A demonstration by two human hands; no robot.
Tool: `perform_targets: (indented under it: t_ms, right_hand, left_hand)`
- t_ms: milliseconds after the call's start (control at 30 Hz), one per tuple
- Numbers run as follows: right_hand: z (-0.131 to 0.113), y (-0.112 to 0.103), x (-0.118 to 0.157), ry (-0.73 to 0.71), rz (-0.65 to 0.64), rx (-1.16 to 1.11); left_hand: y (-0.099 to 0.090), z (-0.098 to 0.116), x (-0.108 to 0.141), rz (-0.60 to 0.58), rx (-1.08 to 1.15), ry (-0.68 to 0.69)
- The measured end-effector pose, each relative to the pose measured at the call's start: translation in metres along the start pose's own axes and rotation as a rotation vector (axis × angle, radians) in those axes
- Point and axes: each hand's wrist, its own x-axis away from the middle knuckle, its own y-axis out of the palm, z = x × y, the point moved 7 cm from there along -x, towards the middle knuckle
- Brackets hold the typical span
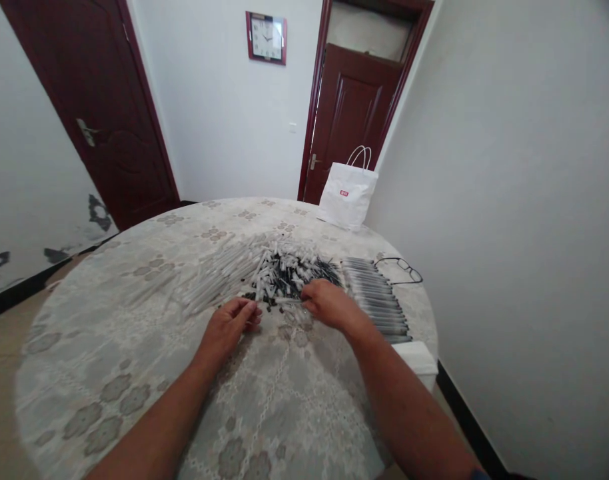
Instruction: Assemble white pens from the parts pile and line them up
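On the patterned tablecloth (264,413) lies a heap of small white and black pen parts (284,270). Long clear tubes (219,273) are spread to the left of it. My left hand (234,317) is at the heap's near left edge, its fingers curled and pressed together; what they hold, if anything, is too small to name. My right hand (324,301) reaches the near right side of the heap, fingers pinched, their tips partly hidden. A row of assembled-looking pens (377,297) lies right of my right hand.
Black-framed glasses (407,270) lie beyond the pen row at the right. A white box (417,360) stands near the right table edge. A white paper bag (348,195) stands at the back right. Walls and two dark red doors are behind the table.
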Motion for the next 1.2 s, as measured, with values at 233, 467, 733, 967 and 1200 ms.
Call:
perform_targets:
  t_ms: [233, 467, 733, 967, 1200]
  right_hand:
    - [0.156, -0.032, 0.011, 0.455, -0.013, 0.260]
    - [0.221, -0.011, 0.008, 0.554, -0.097, 0.338]
    - [0.231, 0.006, -0.003, 0.568, -0.134, 0.370]
    - [0.218, 0.008, 0.000, 0.578, -0.134, 0.401]
    - [0.138, -0.004, -0.010, 0.461, -0.029, 0.347]
  left_hand:
    - [0.001, 0.003, -0.002, 0.014, -0.246, 0.051]
    - [0.001, 0.002, -0.003, 0.011, -0.293, 0.044]
    - [0.001, 0.003, -0.002, 0.003, -0.355, 0.062]
    - [0.002, 0.001, -0.003, 0.010, -0.301, 0.051]
    - [-0.001, -0.005, -0.004, 0.100, -0.238, 0.070]
